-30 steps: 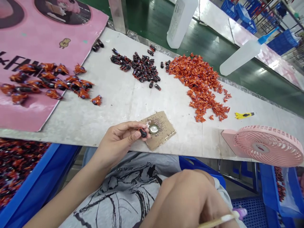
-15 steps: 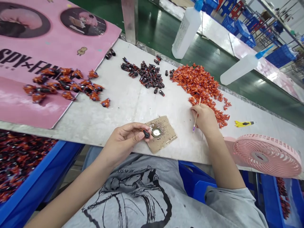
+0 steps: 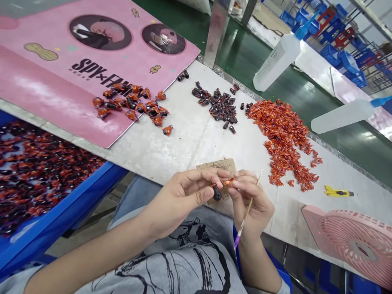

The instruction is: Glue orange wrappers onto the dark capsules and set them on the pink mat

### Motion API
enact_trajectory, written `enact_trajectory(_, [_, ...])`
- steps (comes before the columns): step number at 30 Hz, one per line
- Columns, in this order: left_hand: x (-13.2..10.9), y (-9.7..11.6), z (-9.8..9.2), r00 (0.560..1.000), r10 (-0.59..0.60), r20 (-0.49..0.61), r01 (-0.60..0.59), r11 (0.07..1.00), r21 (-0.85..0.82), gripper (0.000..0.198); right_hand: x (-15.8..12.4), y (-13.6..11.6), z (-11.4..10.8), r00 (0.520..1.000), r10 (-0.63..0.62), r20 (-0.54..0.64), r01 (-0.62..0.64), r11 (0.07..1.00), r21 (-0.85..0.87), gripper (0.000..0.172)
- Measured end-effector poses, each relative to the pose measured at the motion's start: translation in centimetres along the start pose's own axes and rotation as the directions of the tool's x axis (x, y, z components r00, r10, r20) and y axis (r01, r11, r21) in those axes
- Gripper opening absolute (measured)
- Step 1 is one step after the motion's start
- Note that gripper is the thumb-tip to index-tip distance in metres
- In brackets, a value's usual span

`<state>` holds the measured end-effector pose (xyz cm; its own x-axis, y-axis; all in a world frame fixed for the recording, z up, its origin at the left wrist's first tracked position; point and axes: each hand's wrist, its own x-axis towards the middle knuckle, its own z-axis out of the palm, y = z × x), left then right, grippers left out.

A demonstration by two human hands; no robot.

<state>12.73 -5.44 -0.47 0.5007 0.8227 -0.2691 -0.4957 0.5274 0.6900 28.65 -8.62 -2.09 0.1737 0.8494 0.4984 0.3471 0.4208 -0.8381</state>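
Workshop tabletop, two hands meeting at its edge.
Left hand pinches a dark capsule in a narrow grip, just beside the right hand, which grips a wooden stick.

Fwd of L hand & R hand: cardboard pad right ahead. Passable: white table top up to dark pcs. Obstacles: orange scrap pile upper R, pink fan lower R, blue bin rim lower L, pink mat upper L.

"SPY×FA…" on a pink poster
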Motion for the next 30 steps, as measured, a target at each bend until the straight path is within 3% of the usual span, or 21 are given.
enact_trajectory(4, [0.4, -0.3, 0.4, 0.996, -0.075, 0.058, 0.077, 0.996, -0.036, 0.021, 0.3, 0.7, -0.9, 0.994, -0.094, -0.058, 0.084, 0.985, -0.149, 0.027])
enact_trajectory(8, [0.7, -0.6, 0.5, 0.988, -0.134, 0.081, 0.139, 0.988, -0.064, 0.022, 0.2, 0.5, -1.6, 0.973, -0.230, -0.020, 0.213, 0.929, -0.301, 0.023])
enact_trajectory(15, [0.6, -0.3, -0.1, 0.988, -0.148, 0.037, 0.150, 0.987, -0.064, 0.025, 0.4, 1.1, -2.9, 0.906, -0.302, 0.296, 0.389, 0.870, -0.302, 0.029])
enact_trajectory(18, [0.5, 0.0, 0.0, 0.987, -0.159, 0.005, 0.159, 0.985, -0.066, 0.026, 0.6, 1.3, -2.9, 0.908, -0.309, 0.283, 0.386, 0.879, -0.279, 0.033])
enact_trajectory(21, [0.3, 0.2, 0.3, 0.986, -0.166, -0.012, 0.166, 0.985, -0.039, 0.027, 0.5, 1.2, -2.7, 0.959, -0.224, 0.176, 0.263, 0.932, -0.250, 0.034])
enact_trajectory(24, [0.0, 0.2, 0.8, 0.994, -0.105, -0.009, 0.105, 0.994, 0.004, 0.022, 0.1, 1.2, -2.3, 0.996, 0.059, 0.060, -0.058, 0.998, -0.017, 0.028])
enact_trajectory(27, [-0.3, 0.0, 1.4, 0.999, 0.017, 0.038, -0.019, 0.998, 0.065, 0.006, -0.1, 1.1, -1.9, 0.936, 0.340, 0.088, -0.348, 0.864, 0.363, 0.021])
enact_trajectory(28, [-0.4, -0.1, 1.5, 0.996, 0.080, 0.045, -0.085, 0.991, 0.101, 0.001, -0.1, 1.1, -1.7, 0.913, 0.388, 0.126, -0.401, 0.798, 0.449, 0.022])
enact_trajectory(30, [-0.5, -0.5, 1.8, 0.972, 0.234, 0.034, -0.236, 0.953, 0.188, 0.010, 0.0, 0.8, -1.3, 0.882, 0.431, 0.189, -0.460, 0.705, 0.540, 0.024])
